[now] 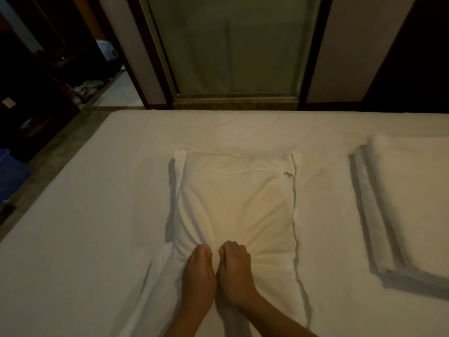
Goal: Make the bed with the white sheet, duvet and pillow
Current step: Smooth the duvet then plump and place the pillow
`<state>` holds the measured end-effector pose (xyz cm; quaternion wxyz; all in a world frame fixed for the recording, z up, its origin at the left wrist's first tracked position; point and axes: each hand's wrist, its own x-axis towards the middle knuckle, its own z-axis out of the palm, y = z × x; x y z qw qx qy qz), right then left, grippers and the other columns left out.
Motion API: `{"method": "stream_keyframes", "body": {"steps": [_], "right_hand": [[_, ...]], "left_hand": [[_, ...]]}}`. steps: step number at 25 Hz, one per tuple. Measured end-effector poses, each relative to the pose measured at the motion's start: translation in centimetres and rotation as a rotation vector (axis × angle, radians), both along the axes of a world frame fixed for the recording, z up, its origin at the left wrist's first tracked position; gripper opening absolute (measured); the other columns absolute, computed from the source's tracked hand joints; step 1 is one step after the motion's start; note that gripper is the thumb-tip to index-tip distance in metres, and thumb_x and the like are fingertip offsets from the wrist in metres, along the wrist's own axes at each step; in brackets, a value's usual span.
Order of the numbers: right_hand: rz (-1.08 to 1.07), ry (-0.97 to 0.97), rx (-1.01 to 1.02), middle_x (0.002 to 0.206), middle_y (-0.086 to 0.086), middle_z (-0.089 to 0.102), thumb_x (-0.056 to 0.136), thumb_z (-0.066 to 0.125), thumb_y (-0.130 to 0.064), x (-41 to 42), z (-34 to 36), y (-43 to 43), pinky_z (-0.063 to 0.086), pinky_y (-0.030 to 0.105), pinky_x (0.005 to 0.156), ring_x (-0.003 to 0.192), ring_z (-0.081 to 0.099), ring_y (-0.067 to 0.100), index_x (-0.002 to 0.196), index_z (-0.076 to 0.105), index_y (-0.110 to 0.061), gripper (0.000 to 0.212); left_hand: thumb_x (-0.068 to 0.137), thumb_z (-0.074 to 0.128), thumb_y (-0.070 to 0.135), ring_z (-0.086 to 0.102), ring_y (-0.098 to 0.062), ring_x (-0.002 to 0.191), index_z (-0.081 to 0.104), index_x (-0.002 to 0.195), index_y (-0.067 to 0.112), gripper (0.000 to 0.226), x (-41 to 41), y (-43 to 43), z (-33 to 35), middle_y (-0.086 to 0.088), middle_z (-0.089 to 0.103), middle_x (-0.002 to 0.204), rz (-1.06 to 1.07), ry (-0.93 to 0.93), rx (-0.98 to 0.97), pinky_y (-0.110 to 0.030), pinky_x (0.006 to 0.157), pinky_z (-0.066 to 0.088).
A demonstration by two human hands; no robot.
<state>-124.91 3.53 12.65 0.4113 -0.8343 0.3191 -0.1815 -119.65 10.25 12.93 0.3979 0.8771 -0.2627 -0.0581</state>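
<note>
White soft cloth fills the near part of the view: it is the near end of a white rectangular pillow (235,203) in a loose white pillowcase (155,276). The pillow lies lengthwise, pointing away from the person. Both hands come in from the lower edge and rest on this near end, side by side and touching each other. The left hand (199,271) has its fingers curled down into the cloth, and the right hand (237,268) does the same. Each one pinches a bunch of the pillowcase, and creases run out from the fingers like a fan. Beside the left hand the loose part of the case spreads flat toward the lower left.

Under the pillow lies a white sheet (97,215), pulled mostly smooth, with a few soft wrinkles near its far edge. To the right of the pillow, and apart from it, a white duvet (401,203) lies on the sheet, folded into a thick long stack. At the far end of the pillow a small metal zipper pull (288,174) shows near the right corner.

Beyond the sheet stands a tall frosted glass panel (233,45) in a dark frame, with pale wall (340,45) on both sides. At the far left, dark wooden shelves (36,69) stand in shadow. A blue object (12,176) sits low at the left edge; I cannot tell what it is.
</note>
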Motion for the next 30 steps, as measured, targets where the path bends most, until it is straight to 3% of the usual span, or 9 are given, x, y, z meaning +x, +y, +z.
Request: {"method": "stream_keyframes", "body": {"steps": [3, 5, 9, 16, 23, 26, 30], "right_hand": [[0.014, -0.065, 0.004, 0.081, -0.004, 0.040, 0.078, 0.003, -0.038, -1.6, 3.1, -2.1, 0.023, 0.026, 0.075, 0.080, 0.035, 0.015, 0.072, 0.029, -0.030, 0.028], [-0.031, -0.163, -0.011, 0.081, -0.003, 0.041, 0.081, 0.005, -0.039, -3.1, 5.4, -4.1, 0.026, 0.025, 0.075, 0.079, 0.037, 0.015, 0.075, 0.034, -0.025, 0.033], [-0.103, -0.249, -0.015, 0.077, -0.008, 0.036, 0.082, 0.010, -0.045, -6.6, 9.9, -8.5, 0.025, 0.023, 0.073, 0.078, 0.036, 0.016, 0.071, 0.025, -0.033, 0.022], [-0.241, -0.424, -0.131, 0.074, -0.017, 0.031, 0.092, 0.028, -0.017, -14.7, 17.7, -14.2, 0.022, 0.021, 0.069, 0.075, 0.035, 0.016, 0.076, 0.038, -0.017, 0.019], [-0.146, -0.495, -0.238, 0.074, -0.008, 0.036, 0.090, 0.033, -0.017, -23.7, 24.7, -18.7, 0.029, 0.018, 0.065, 0.071, 0.035, 0.014, 0.077, 0.040, -0.015, 0.015], [-0.081, -0.530, -0.232, 0.074, -0.008, 0.037, 0.090, 0.033, -0.018, -25.7, 28.8, -18.6, 0.031, 0.012, 0.065, 0.071, 0.035, 0.009, 0.078, 0.040, -0.016, 0.014], [-0.130, -0.592, -0.303, 0.076, -0.003, 0.040, 0.093, 0.033, -0.019, -25.7, 32.9, -18.7, 0.030, 0.010, 0.065, 0.072, 0.037, 0.008, 0.080, 0.042, -0.015, 0.016]], "left_hand": [[0.096, 0.029, 0.031, 0.046, -0.015, 0.062, 0.036, 0.068, 0.026, 0.029, -1.9, -3.0, 3.5, 0.007, 0.047, 0.065, 0.068, 0.071, -0.085, -0.017, 0.062, 0.037], [0.100, 0.032, 0.023, 0.046, -0.010, 0.062, 0.038, 0.070, 0.026, 0.030, -3.3, -5.2, 6.0, 0.004, 0.049, 0.067, 0.051, 0.066, -0.122, -0.013, 0.063, 0.038], [0.101, 0.037, 0.014, 0.045, -0.010, 0.063, 0.039, 0.069, 0.025, 0.034, -6.8, -9.7, 11.1, 0.004, 0.048, 0.067, 0.029, 0.090, -0.191, -0.012, 0.059, 0.037], [0.098, 0.039, 0.005, 0.043, -0.011, 0.064, 0.043, 0.074, 0.017, 0.027, -15.9, -15.5, 19.8, 0.006, 0.047, 0.069, -0.005, 0.081, -0.316, -0.010, 0.059, 0.035], [0.100, 0.037, 0.012, 0.047, -0.010, 0.076, 0.047, 0.090, 0.013, 0.015, -25.5, -18.8, 27.1, 0.002, 0.051, 0.083, -0.022, 0.108, -0.374, -0.005, 0.060, 0.036], [0.100, 0.037, 0.013, 0.047, -0.007, 0.075, 0.046, 0.092, 0.015, 0.012, -27.3, -19.1, 30.1, 0.004, 0.050, 0.083, 0.011, 0.023, -0.448, -0.002, 0.061, 0.036], [0.100, 0.040, 0.018, 0.048, -0.002, 0.075, 0.046, 0.094, 0.019, 0.009, -26.9, -18.7, 33.5, 0.004, 0.052, 0.087, -0.121, -0.073, -0.501, 0.000, 0.063, 0.036]]}}
